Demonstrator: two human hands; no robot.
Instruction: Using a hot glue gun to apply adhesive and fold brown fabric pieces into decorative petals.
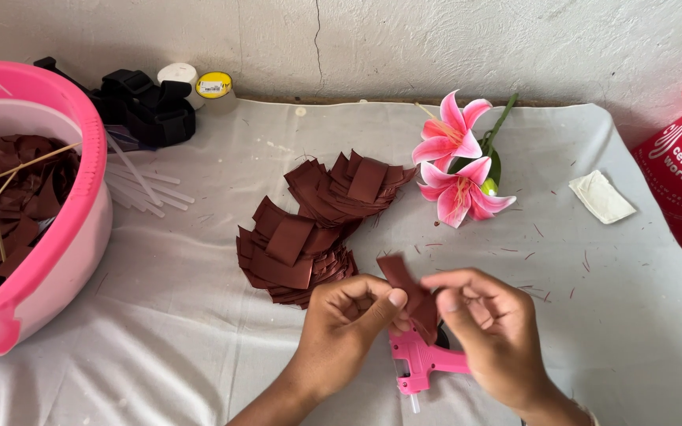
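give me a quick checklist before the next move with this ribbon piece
1. Ribbon piece pinched by both hands: ok.
2. Left hand and right hand clear of the glue gun nozzle: cannot tell, the nozzle is hidden.
3. Glue gun within reach, under the hands: ok.
4. Spare ribbon pile close by: ok.
5. Glue sticks on the cloth: ok.
6. Fold in the piece even: cannot tell.
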